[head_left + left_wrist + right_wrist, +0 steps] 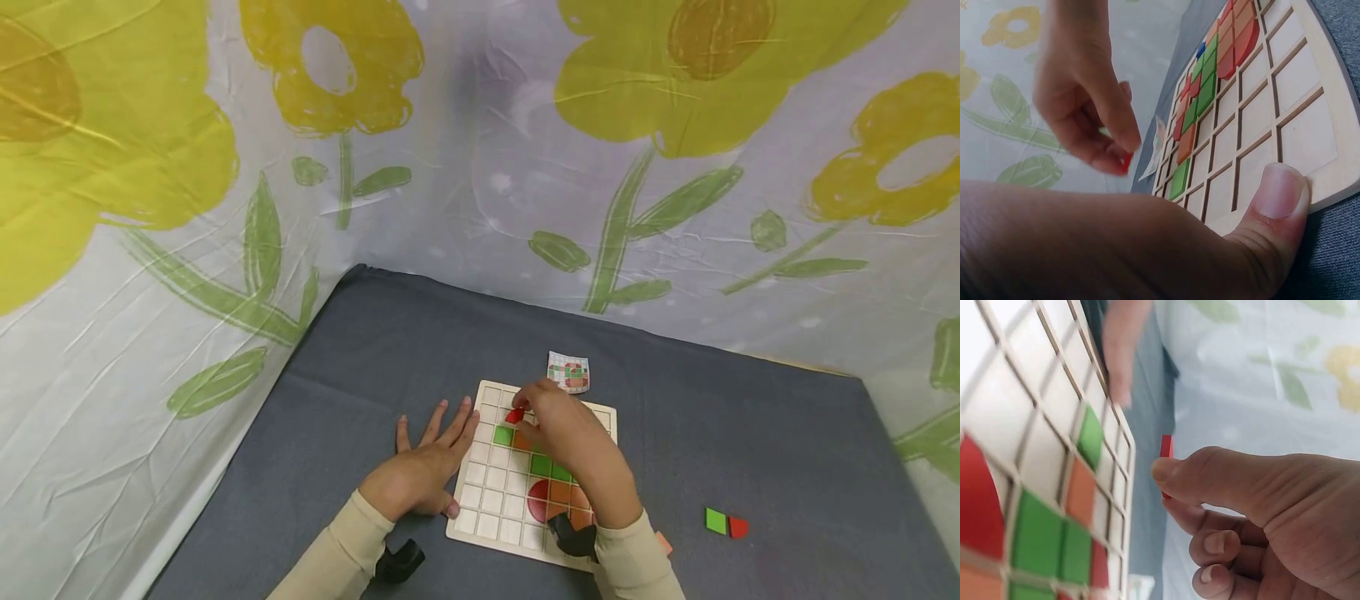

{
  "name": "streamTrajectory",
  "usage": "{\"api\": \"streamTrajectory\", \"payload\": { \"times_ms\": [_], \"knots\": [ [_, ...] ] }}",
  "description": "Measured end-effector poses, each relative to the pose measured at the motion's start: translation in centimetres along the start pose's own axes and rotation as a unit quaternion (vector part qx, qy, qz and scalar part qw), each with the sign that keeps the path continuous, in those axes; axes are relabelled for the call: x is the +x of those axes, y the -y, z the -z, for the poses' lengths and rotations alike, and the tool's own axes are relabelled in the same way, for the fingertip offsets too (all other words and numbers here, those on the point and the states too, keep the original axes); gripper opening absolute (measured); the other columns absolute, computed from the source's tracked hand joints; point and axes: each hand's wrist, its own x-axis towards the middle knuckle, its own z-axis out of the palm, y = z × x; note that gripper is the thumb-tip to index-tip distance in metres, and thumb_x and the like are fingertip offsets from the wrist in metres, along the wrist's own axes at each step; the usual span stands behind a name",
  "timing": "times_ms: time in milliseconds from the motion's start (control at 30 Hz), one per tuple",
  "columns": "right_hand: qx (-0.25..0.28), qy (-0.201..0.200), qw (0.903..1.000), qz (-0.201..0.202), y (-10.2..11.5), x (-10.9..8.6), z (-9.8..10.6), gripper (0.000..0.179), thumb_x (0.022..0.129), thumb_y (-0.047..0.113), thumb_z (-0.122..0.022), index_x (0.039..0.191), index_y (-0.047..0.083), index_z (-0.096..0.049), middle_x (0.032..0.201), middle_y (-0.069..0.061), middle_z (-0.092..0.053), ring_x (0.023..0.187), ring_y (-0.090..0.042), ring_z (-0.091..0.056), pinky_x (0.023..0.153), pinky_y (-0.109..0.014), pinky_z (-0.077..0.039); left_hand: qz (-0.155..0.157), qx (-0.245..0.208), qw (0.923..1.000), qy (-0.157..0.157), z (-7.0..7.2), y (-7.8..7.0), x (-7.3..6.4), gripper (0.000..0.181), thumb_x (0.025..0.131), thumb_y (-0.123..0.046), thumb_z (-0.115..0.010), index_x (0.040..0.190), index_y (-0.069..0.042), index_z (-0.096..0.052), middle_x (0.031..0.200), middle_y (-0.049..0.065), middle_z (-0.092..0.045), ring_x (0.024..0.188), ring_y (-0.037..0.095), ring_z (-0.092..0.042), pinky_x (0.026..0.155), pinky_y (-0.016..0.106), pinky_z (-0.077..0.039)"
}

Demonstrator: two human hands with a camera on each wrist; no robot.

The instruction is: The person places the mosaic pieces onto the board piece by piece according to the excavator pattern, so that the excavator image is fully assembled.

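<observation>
A wooden grid board (pixel 487 527) lies on the dark cloth, with green, orange and red tiles set in part of its squares. My right hand (pixel 572 429) pinches a small red tile (pixel 1167 447) between thumb and fingertips, above the far left part of the board. Near it a green tile (pixel 503 435) sits in a square. With fingers spread, my left hand (pixel 420 475) rests along the board's left edge; its thumb (pixel 1279 194) lies on the wooden rim. Part of the tile pattern is hidden by the right hand and wrist in the head view.
Behind the board lies a small pattern card (pixel 568 372). On the cloth to the right are a loose green tile (pixel 716 521) and a red rounded tile (pixel 738 527). An orange tile (pixel 663 543) shows beside the right sleeve. A flowered curtain (pixel 465 167) hangs behind.
</observation>
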Motion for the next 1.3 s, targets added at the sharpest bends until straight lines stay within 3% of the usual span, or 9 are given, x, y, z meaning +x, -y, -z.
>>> {"api": "streamTrajectory", "payload": {
  "times_ms": [233,500,633,1300],
  "knots": [
    [-0.016,0.029,0.9993,0.020,2.0,0.9,-1.9,0.023,0.092,0.014,-0.084,0.113,0.009,-0.076,0.105,-0.003,-0.067,0.077,-0.013,-0.061,0.074,-0.032,-0.057,0.003,0.013,0.9999,-0.004,0.1,-0.1,-0.2,0.134,0.073,-0.028,-0.098,0.172,-0.013,-0.009,0.179,0.006,0.003,0.164,0.037,0.004,0.114,0.084,0.000],
    [-0.051,0.038,0.9977,0.025,2.4,1.4,-3.3,0.024,0.090,0.014,-0.086,0.113,0.010,-0.077,0.102,0.000,-0.066,0.080,-0.012,-0.063,0.079,-0.033,-0.058,-0.002,0.003,1.0000,-0.003,-0.4,0.3,0.1,0.136,0.073,-0.026,-0.098,0.172,-0.016,-0.004,0.179,0.004,0.007,0.164,0.036,0.007,0.113,0.085,0.002],
    [-0.061,0.030,0.9971,0.032,2.5,1.5,-3.6,0.024,0.089,0.013,-0.086,0.112,0.009,-0.078,0.099,0.000,-0.066,0.078,-0.012,-0.063,0.076,-0.032,-0.058,0.005,0.015,0.9999,-0.002,0.1,-0.1,-0.2,0.134,0.073,-0.028,-0.097,0.172,-0.014,-0.007,0.179,0.005,0.004,0.164,0.036,0.004,0.115,0.084,-0.001],
    [-0.077,0.015,0.9959,0.044,2.7,1.4,-3.7,0.022,0.088,0.012,-0.087,0.109,0.010,-0.079,0.096,0.000,-0.064,0.076,-0.012,-0.061,0.075,-0.032,-0.058,-0.002,0.009,0.9999,-0.008,-0.1,0.1,-0.1,0.132,0.073,-0.028,-0.097,0.172,-0.013,-0.011,0.179,0.006,0.002,0.164,0.037,0.004,0.115,0.084,0.000]
  ]
}}
